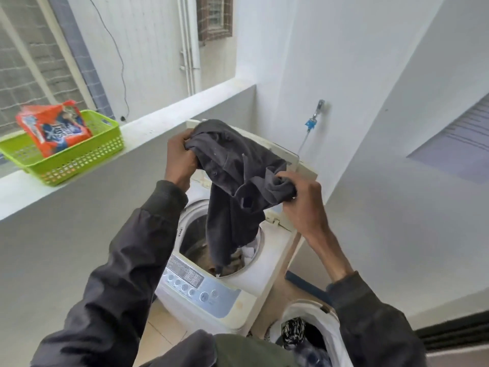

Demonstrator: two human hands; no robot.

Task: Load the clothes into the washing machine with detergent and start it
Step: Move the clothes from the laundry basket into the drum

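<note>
I am pinching a dark shirt with both hands above the washing machine; some clothes are inside, soap is waiting.

One head-worn wide-angle view; it looks forward and steeply down from close above the open top-loading washing machine, taking in the ledge at left; walls bow at the edges.
</note>
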